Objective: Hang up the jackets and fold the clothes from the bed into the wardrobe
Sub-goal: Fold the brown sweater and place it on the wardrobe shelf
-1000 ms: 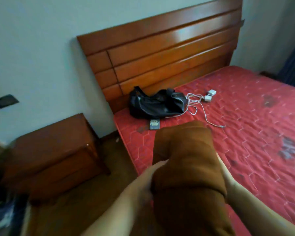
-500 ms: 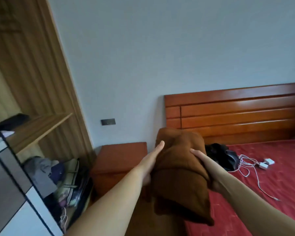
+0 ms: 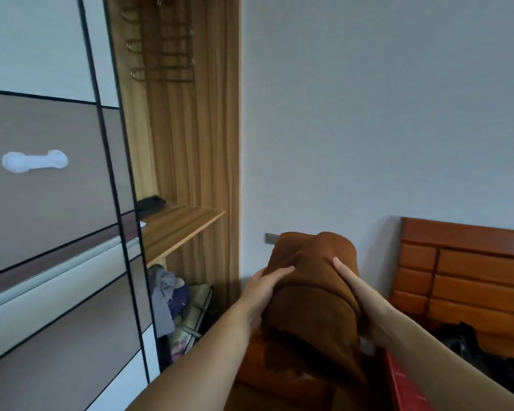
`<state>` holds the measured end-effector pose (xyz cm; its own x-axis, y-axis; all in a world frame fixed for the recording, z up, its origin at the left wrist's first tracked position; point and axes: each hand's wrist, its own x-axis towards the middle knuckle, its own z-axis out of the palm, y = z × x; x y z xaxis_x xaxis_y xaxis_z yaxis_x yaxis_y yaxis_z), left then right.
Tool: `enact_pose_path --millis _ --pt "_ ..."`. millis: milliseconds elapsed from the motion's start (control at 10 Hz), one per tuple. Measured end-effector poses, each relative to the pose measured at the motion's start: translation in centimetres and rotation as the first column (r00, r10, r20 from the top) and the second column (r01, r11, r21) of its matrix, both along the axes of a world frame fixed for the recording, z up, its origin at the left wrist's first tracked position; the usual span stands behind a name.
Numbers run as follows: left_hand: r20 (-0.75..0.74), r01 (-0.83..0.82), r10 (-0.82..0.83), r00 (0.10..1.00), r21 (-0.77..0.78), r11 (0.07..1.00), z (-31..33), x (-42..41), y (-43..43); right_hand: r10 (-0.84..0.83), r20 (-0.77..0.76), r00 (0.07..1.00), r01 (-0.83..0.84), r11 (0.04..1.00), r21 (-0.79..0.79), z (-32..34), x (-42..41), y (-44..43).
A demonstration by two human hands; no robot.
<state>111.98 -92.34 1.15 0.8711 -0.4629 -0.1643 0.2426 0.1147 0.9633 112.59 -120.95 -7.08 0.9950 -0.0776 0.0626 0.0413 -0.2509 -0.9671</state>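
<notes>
A folded brown garment (image 3: 312,295) is held up in the air between my two hands. My left hand (image 3: 263,287) presses flat on its left side and my right hand (image 3: 359,295) clasps its right side. The open wardrobe (image 3: 190,143) stands to the left, with a wooden shelf (image 3: 178,229) at about chest height. A dark folded item (image 3: 150,204) lies at the back of that shelf. Below the shelf sits a heap of grey, blue and patterned clothes (image 3: 175,304). Empty wire hangers (image 3: 158,48) hang near the top.
The sliding wardrobe door (image 3: 48,203) with a white handle (image 3: 34,161) fills the left. A wooden nightstand (image 3: 279,387) is below the garment. The bed's wooden headboard (image 3: 469,280), the red mattress edge (image 3: 404,387) and a black bag (image 3: 469,345) are at right.
The view has swung left from the bed to the wardrobe. Both hands have carried the brown garment along, and it is now nearer the open wardrobe.
</notes>
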Motion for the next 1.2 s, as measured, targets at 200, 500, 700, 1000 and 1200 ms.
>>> enact_pose_path --millis 200,500,700,1000,1200 --pt "-0.003 -0.153 0.153 0.988 -0.039 0.988 -0.1 7.2 3.5 0.276 -0.048 0.960 -0.270 0.868 -0.417 11.0 -0.4 13.1" --pt "-0.058 -0.284 0.288 0.956 0.074 0.956 0.8 18.9 2.2 0.125 0.011 0.992 -0.112 0.920 -0.377 5.7 29.0 9.9" --pt "-0.071 -0.430 0.432 0.899 0.048 0.902 3.9 26.3 3.1 0.359 -0.188 0.914 -0.277 0.893 0.354 6.2 33.3 10.9" --pt "-0.037 -0.555 0.562 0.826 0.118 0.823 5.4 38.3 10.6 0.437 -0.244 0.866 -0.209 0.758 0.618 8.5 43.0 20.0" --pt "-0.067 -0.458 0.476 0.877 0.185 0.870 3.7 48.6 14.2 0.383 -0.288 0.878 -0.127 0.764 0.632 6.3 53.6 24.5"
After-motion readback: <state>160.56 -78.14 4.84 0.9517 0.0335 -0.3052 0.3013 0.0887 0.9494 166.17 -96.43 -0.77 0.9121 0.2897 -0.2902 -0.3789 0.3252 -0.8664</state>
